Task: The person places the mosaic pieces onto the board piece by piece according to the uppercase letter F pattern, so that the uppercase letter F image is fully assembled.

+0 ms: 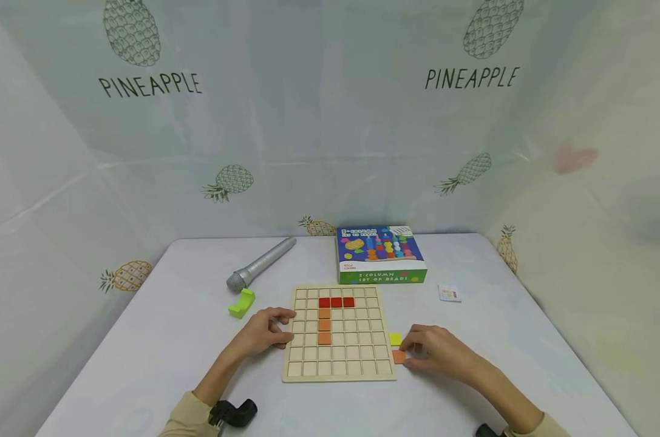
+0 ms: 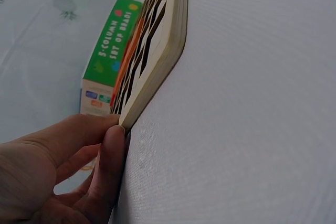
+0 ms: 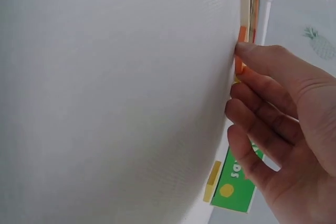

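A wooden grid board (image 1: 357,367) lies flat on the table. Three red tiles (image 1: 337,302) form a row in it, with three orange tiles (image 1: 324,326) in a column below the leftmost red one. My left hand (image 1: 263,329) rests thumb and index finger apart against the board's left edge; in the left wrist view the fingertips touch its pale side (image 2: 157,80). Just off the board's right edge, my right hand (image 1: 439,351) pinches an orange tile (image 1: 399,357) between thumb and index finger. A yellow tile (image 1: 395,339) lies right behind that tile, close to the fingertips.
Behind the board stands a colourful bead-set box (image 1: 381,276). A silver microphone (image 1: 266,262) and a lime-green curved block (image 1: 242,303) lie to the left. A small white printed packet (image 1: 449,294) is at the right. A pineapple-print sheet (image 1: 330,121) hangs behind the table.
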Available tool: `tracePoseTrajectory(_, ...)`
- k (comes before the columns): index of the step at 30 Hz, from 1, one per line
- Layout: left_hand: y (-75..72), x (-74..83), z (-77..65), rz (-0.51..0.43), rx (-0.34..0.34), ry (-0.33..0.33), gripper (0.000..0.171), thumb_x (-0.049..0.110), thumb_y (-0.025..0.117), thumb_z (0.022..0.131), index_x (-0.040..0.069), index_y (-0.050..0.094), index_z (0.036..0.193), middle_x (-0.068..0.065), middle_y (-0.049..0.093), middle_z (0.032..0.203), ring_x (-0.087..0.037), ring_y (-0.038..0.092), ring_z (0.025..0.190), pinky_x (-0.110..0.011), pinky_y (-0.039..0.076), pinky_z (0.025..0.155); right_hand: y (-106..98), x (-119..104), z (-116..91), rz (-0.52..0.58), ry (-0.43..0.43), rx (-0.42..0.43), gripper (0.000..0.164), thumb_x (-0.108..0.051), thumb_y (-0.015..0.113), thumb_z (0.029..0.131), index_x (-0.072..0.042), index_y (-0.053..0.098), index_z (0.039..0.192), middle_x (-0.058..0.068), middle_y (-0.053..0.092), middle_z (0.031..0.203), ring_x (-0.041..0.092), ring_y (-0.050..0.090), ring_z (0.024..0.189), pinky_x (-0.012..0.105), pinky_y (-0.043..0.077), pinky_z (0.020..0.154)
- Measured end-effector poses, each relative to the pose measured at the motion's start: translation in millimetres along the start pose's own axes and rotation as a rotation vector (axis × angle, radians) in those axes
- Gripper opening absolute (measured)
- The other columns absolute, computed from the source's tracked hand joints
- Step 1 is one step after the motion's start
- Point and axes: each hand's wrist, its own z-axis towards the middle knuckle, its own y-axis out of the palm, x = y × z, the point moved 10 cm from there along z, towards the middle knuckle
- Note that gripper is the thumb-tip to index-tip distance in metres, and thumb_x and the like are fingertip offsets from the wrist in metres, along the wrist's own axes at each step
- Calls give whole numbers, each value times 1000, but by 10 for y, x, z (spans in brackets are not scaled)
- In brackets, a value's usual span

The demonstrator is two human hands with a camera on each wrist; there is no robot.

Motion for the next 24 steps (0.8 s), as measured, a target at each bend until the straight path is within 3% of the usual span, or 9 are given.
tracePoseTrajectory(8, 1, -22, 9, 24, -6, -8, 49, 4, 76, 82, -6, 59, 126, -23, 57, 107, -11, 61, 66, -26, 60, 59, -43, 25, 29, 19, -18, -2, 16, -27, 77, 83, -19, 75, 96, -13, 66, 90, -2, 55, 78, 18, 51, 68)
tracePoseTrajectory(14, -14, -38, 7, 53, 6, -19, 48, 5, 77, 81, -4, 61, 125, -20, 57, 106, -9, 61, 64, -24, 60, 59, -117, -1, 94, 28, -10, 21, 15, -26, 77, 84, -20, 75, 97, -14, 64, 87, 1, 55, 75, 15, 49, 62)
tracePoseTrajectory(24, -10, -51, 18, 55, 4, -17, 48, 6, 77, 82, -3, 61, 126, -20, 57, 107, -11, 63, 66, -24, 59, 59, 2, -336, 329, -10, -67, 23, 14, -29, 77, 84, -19, 75, 94, -10, 66, 88, 0, 54, 71, 14, 48, 62)
